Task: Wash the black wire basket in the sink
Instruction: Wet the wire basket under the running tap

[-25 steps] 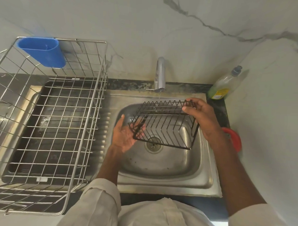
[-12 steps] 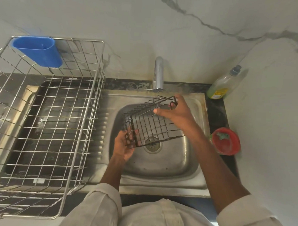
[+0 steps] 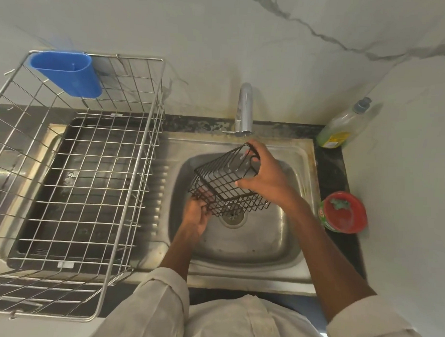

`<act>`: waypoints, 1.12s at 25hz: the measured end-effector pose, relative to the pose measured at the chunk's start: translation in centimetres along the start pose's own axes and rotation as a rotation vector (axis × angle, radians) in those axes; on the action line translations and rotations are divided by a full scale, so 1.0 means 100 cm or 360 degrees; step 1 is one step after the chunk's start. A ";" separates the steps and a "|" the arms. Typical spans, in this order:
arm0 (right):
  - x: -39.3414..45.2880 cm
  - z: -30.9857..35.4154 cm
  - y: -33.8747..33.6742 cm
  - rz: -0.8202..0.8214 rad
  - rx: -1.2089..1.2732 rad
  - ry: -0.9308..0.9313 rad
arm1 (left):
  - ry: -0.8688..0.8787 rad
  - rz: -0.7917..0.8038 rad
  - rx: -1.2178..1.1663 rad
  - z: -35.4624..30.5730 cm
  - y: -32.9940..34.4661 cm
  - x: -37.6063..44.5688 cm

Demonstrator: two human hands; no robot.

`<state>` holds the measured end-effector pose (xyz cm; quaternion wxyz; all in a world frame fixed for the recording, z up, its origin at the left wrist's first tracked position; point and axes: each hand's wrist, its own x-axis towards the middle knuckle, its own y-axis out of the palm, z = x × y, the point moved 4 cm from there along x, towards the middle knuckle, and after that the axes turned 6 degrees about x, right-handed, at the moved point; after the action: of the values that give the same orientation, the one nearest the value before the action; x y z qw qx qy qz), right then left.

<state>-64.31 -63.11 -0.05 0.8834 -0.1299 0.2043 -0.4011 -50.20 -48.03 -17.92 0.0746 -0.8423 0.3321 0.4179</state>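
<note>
The black wire basket is held tilted over the sink, just under the tap, above the drain. The right hand is clamped on the basket's far upper end, fingers hooked over the rim wire and thumb pressed to its side. The left hand is curled round the near lower corner.

Progress, as judged: the wash is under way, at a rinse or rub stage. A thin run of water below the spout is suspected, but it cannot be told for certain. No suds or sponge are seen on the wires. Turning, a full rinse and setting aside are taken to be left.

Surroundings: a steel sink is set into a dark counter, with pale marbled wall behind and to the right. A large silver wire rack is stood over the draining side on the left, with a blue plastic holder hung at its back corner. A soap bottle is leaned in the right back corner. A red round tub is placed right of the basin.
</note>
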 end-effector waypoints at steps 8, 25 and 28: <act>0.008 0.003 -0.039 -0.0297 0.0981 0.0489 | -0.0008 0.0130 0.0078 -0.017 0.017 -0.009; 0.025 0.012 0.000 -0.0554 0.2268 0.1006 | 0.0227 -0.0032 0.0130 -0.021 0.003 -0.004; 0.016 0.004 -0.011 -0.0760 0.2475 0.0984 | 0.0463 0.0186 0.0379 -0.024 0.011 -0.002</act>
<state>-63.84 -65.00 0.32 0.5187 0.5858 0.0703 -0.6187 -49.45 -49.76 -16.07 0.1005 -0.8583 0.4349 0.2532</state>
